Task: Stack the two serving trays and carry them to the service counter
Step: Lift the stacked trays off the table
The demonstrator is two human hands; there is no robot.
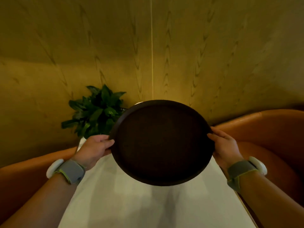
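A round dark serving tray (162,142) hangs above a white-clothed table (131,199), tipped toward the camera. The left hand (94,149) and right hand (224,145) clamp its opposite rims, fingers curled over the edges. Whether a second tray sits beneath cannot be told. Levelling it before turning from the orange booth seat (266,129) and potted plant (97,111) looks wise.

Tray (162,142) matt dark; tablecloth (131,203) smooth white cloth.
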